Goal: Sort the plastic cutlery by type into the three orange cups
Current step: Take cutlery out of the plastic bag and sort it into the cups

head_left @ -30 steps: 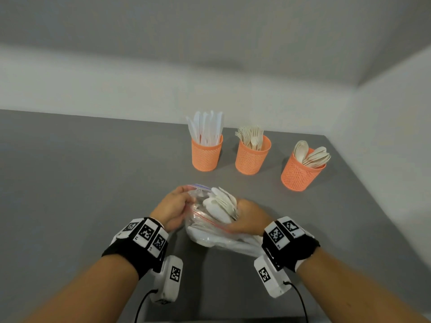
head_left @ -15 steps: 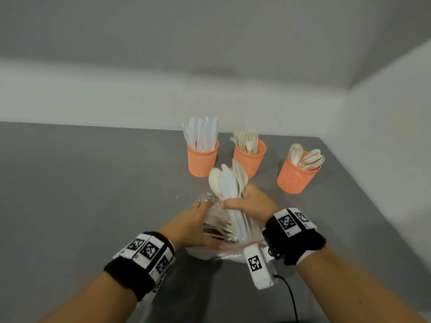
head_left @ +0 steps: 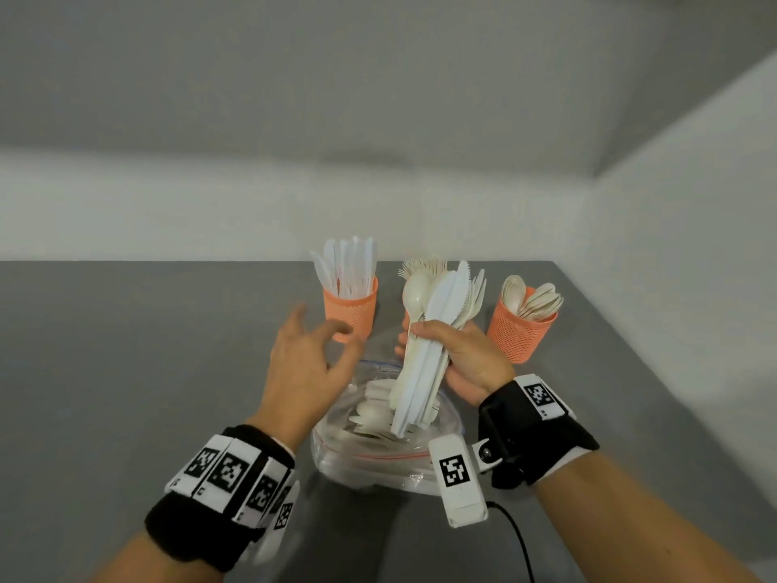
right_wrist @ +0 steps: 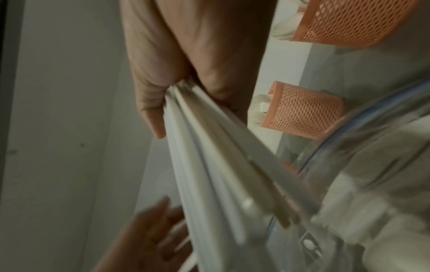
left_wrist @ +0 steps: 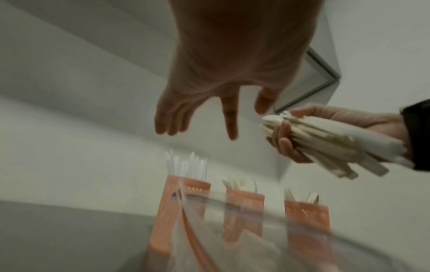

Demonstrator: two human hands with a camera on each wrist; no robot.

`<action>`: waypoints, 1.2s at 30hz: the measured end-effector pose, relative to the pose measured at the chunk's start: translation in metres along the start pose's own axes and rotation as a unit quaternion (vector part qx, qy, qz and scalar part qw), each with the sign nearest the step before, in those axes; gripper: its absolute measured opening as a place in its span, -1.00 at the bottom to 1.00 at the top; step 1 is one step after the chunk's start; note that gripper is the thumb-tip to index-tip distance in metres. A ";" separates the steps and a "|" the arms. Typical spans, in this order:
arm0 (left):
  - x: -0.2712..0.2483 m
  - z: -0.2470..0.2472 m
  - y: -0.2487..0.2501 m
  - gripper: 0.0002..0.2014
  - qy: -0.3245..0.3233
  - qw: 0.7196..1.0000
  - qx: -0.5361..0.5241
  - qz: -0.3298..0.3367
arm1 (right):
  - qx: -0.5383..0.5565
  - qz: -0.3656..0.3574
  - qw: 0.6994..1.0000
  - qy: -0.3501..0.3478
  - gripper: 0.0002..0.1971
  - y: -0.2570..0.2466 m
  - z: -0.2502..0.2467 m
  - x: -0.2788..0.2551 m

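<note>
Bundle of mixed cutlery (head_left: pixel 437 330) now up and mostly clear of the clear zip bag (head_left: pixel 378 456); a second ago still down inside it. Lower handle ends hang just over the bag mouth. Right hand (head_left: pixel 466 355) wrapped tight around the bundle mid-length, thumb across the front: spoon, knives and forks together, heads up. Left hand (head_left: pixel 302 363) off the bag since half a second ago, raised just left of the bundle, fingers spread and relaxed, gripping nothing. Bag sits unheld directly under the hands, more cutlery left inside.

Meaning for the task: extraction done, sorting of this handful not started. Looks like the left hand goes in next to pick pieces off the bundle one type at a time. Risk: mixed bundle, so dropping it whole into one cup would undo the sort.

Three orange cups (head_left: pixel 351 307) in a row beyond the hands: knives far left, forks straight behind the bundle and mostly hidden by it, spoons far right. All already part-filled.

Grey matte surface (head_left: pixel 126 372), otherwise nothing else seen on it. Plain pale walls meeting in a corner beyond the right hand.
</note>
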State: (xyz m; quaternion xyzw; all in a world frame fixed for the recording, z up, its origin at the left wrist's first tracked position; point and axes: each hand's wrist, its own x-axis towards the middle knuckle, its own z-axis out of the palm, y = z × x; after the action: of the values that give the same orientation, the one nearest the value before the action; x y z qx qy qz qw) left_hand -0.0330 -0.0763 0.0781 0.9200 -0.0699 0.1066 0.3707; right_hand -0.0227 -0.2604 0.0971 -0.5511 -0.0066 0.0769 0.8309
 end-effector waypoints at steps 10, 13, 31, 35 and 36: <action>0.016 0.003 0.024 -0.53 -0.353 0.753 -0.529 -0.172 | -0.054 0.020 0.997 -0.048 -0.82 0.001 0.040 0.012; 0.021 0.000 0.013 -0.72 -0.359 0.753 -0.525 -0.165 | -0.174 0.032 0.983 -0.054 -0.69 -0.003 0.039 0.018; 0.042 -0.006 -0.022 -0.64 -0.269 0.780 -0.553 -0.113 | -0.409 -0.051 0.911 0.025 -0.75 0.020 0.059 0.045; 0.043 -0.006 -0.025 -0.70 -0.260 0.780 -0.558 -0.115 | -0.411 -0.033 0.911 0.033 -0.86 0.024 0.063 0.051; 0.044 -0.006 -0.026 -0.71 -0.253 0.780 -0.560 -0.122 | -0.388 -0.022 0.921 0.038 -0.82 0.026 0.064 0.052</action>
State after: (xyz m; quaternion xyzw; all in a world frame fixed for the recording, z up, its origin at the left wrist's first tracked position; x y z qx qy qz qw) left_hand 0.0142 -0.0558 0.0759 0.5452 -0.0956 -0.2345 0.7991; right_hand 0.0195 -0.1848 0.0943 -0.8325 -0.0167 0.0288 0.5530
